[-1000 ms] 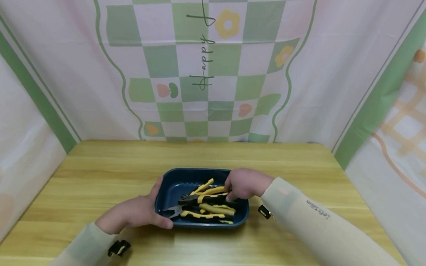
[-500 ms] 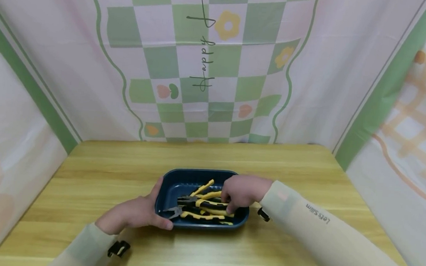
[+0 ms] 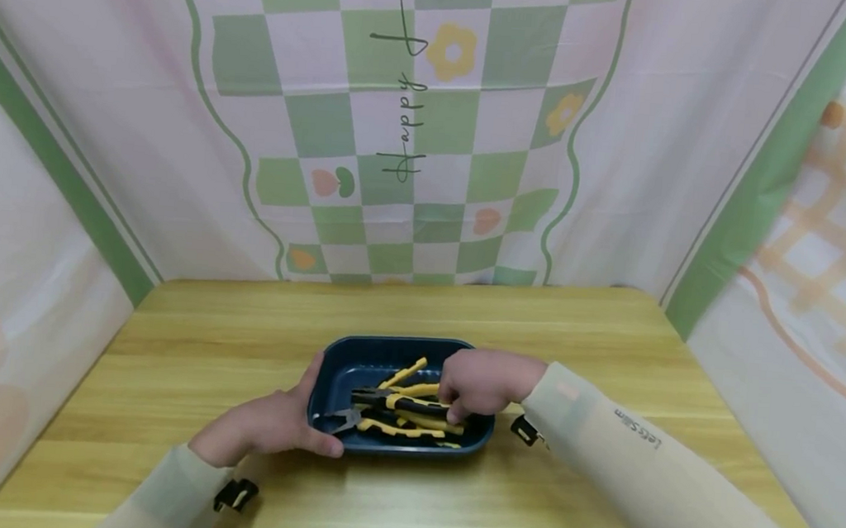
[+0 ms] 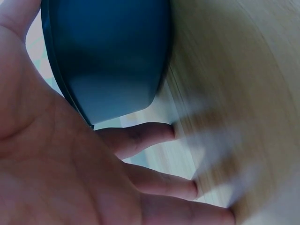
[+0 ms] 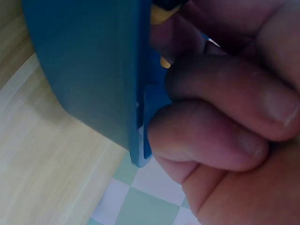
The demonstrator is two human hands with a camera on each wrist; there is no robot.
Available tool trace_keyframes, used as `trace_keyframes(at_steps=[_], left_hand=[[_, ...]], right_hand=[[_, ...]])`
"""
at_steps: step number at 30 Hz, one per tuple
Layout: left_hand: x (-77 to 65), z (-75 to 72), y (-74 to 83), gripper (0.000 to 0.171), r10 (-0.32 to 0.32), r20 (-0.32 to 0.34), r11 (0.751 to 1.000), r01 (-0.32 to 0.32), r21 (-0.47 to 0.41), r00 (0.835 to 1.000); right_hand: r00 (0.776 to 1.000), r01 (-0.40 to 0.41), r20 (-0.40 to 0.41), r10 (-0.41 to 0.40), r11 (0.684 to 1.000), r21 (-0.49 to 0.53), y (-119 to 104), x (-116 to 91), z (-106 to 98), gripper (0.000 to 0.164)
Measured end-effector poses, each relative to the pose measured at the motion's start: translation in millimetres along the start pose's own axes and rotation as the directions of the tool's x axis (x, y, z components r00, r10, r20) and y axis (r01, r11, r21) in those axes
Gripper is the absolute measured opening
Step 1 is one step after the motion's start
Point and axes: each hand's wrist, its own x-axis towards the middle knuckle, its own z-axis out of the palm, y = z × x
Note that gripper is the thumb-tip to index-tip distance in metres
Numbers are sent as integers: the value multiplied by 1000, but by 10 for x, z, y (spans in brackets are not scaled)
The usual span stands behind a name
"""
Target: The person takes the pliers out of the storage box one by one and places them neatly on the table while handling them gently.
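A dark blue rectangular tray (image 3: 343, 376) stands on the table with several yellow-and-black pliers heaped in it. My left hand (image 3: 272, 422) rests against the tray's left end, thumb and forefinger spread along its corners. In the left wrist view, the other fingers (image 4: 161, 181) are straight and reach down to the tabletop beside the tray wall. Over the tray's right end, my right hand (image 3: 486, 383) pinches the handles of the topmost pliers (image 3: 419, 407), whose dark head points left. Its lower fingers (image 5: 201, 136) are curled into the palm close to the tray rim in the right wrist view.
Another pair of pliers with a silver head (image 3: 342, 419) lies low in the tray near my left thumb. The wooden table (image 3: 240, 316) is bordered by printed curtains (image 3: 430, 173) at the back and both sides.
My right hand has shifted slightly toward me. The pliers in it have turned, their handles swinging nearer and their head edging left. My left hand has stayed against the tray.
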Motion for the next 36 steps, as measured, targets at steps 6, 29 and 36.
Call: trace_keyframes(at_steps=[6,29,36], left_hand=[[-11,-4,3,136,8,-4,1000,-9,-6,1000],[6,4,-21,135,10,-7,1000,-10,9,1000],[8,0,-28,135,-3,-10,1000,3,15,1000]], right_hand=[[999,45,-24,-43,997,62,15,-25,0,38],[972,222,-180,-152,841,493,175,-297,-150,40],[965,224,-246,-96,790,571,257,-389,-198,33]])
